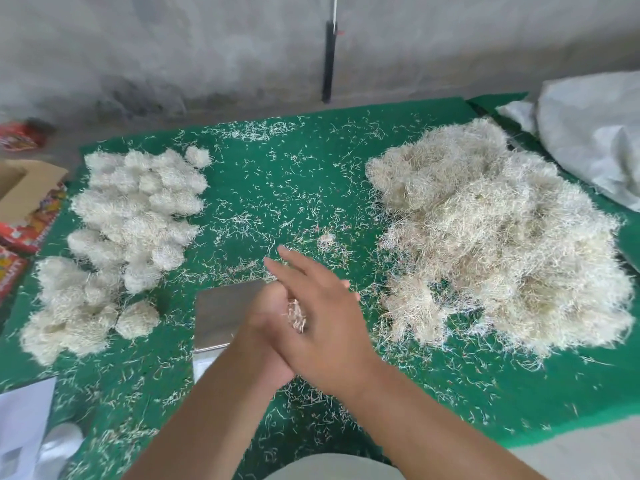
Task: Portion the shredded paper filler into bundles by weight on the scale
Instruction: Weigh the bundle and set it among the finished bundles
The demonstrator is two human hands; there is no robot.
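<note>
**Wad of shredded paper pressed between both palms above the scale**

Both hands meet just in front of the person, over the near right corner of the scale (225,313). The right hand (325,317) lies on top, its fingers straight and slightly spread, pointing away and to the left. The left hand (266,327) sits beneath it, mostly covered, with only its palm edge and wrist showing. Between the two palms a small wad (297,315) of shredded paper peeks out at the gap by the right thumb; the hands press flat on it from both sides. How the left fingers lie cannot be told, since the right hand hides them.

The scale's steel pan is bare where it shows, and its display is hidden by the forearms.

To the right, a big loose pile (495,244) of shredded paper spreads across the green mat (277,188), well apart from the hands. To the left, the finished bundles (138,209) lie packed together in a heap of rounded balls, with a few more balls (72,306) nearer the person, just beside the scale's left side. Loose strands are scattered all over the mat between the pile and the bundles.

A white sack (595,133) lies at the far right edge, behind the pile. At the far left are a cardboard box (24,188) and red printed wrappers (20,233). A grey wall (173,46) rises behind the mat.
</note>
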